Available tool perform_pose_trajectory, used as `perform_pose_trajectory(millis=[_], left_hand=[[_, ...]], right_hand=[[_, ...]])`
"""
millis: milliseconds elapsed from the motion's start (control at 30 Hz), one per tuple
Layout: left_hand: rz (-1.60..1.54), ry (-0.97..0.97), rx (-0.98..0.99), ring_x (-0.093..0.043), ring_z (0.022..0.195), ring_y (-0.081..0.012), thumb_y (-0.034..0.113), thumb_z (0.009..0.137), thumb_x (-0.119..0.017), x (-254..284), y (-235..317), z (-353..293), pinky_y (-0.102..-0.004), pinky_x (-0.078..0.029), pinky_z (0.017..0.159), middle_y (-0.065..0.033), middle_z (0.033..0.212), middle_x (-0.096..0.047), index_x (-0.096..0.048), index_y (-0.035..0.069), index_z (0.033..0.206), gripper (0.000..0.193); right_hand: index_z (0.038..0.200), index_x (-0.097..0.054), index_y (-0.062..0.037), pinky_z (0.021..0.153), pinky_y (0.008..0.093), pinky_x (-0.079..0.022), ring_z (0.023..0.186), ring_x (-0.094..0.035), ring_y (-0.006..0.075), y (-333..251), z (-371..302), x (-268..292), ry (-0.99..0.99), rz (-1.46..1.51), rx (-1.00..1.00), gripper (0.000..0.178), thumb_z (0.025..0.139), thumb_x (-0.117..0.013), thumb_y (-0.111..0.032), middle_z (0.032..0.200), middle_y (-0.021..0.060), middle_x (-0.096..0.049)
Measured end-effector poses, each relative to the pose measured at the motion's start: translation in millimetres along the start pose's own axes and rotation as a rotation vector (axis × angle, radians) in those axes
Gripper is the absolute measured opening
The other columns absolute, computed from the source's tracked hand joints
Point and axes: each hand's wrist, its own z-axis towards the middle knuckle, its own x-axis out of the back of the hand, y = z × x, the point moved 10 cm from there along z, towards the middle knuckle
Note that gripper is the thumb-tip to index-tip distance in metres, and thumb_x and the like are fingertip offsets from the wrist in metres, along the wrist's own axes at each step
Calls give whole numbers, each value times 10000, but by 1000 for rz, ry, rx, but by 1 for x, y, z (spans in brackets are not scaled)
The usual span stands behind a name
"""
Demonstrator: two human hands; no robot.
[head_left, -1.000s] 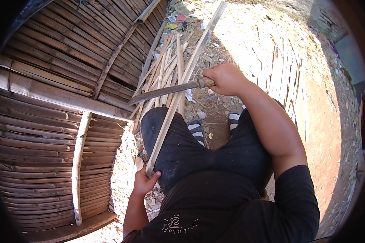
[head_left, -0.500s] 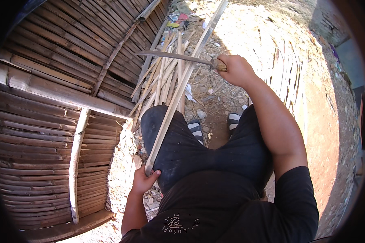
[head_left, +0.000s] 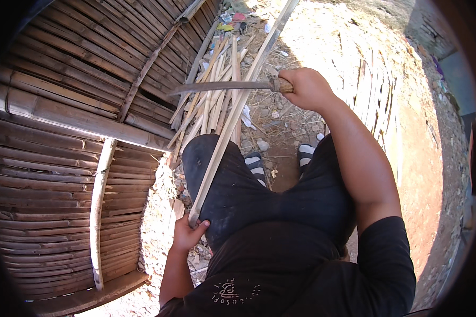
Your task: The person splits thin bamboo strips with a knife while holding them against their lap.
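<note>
My left hand (head_left: 189, 233) is closed round the near end of a long, pale bamboo strip (head_left: 216, 161), beside my left thigh. The strip slants over that thigh and away past the top of the view. In my right hand (head_left: 308, 90) is the wooden handle of a machete (head_left: 222, 86). Its long, dark blade points left and crosses the strip beyond my knees. Whether the edge touches or bites into the strip, I cannot tell. The fingers of my right hand are wrapped round the handle, partly hidden from above.
Split bamboo strips (head_left: 212, 108) lie piled on the ground past my left knee. More strips (head_left: 373, 98) lie in the sun at right. A bamboo slat wall (head_left: 79, 63) stands close at left. Stones and bits of litter (head_left: 239, 17) dot the ground.
The machete blade has come slightly nearer to me along the strip, and its angle has tilted, with the tip now lower in view. My left hand keeps its hold.
</note>
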Motion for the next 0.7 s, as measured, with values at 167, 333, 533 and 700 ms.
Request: perform_pose_trajectory(millis=[167,333,533,700], left_hand=[[-57,-73,75,-551,628,-67,185,850,-880,-3,-10,5,-265,-460,569,13,702,-620,-625,38,863,295],[-66,-133,107,-565,649,-65,150,858,-864,-5,-10,5,-262,-471,587,25,719,-621,-609,68,859,268],[-60,-63,72,-540,613,-50,179,813,-916,1,-9,-2,-252,-442,547,26,679,-606,-621,46,840,325],[16,25,-12,-594,629,-91,227,788,-931,4,-8,-6,-288,-490,579,-20,693,-646,-642,19,890,370]], right_hand=[[1129,-693,-100,817,509,-556,913,-701,412,65,-8,16,135,161,-384,317,874,-749,-281,900,211,-723],[1037,-684,-92,796,499,-542,871,-704,383,-3,-8,0,63,45,13,290,806,-775,-242,853,162,-716],[886,-635,-97,756,480,-518,809,-692,368,-85,-19,-21,-72,-21,437,251,694,-778,-171,785,106,-682],[930,-649,-81,748,501,-528,829,-686,396,-37,-6,0,-4,1,191,259,740,-787,-192,812,146,-691]])
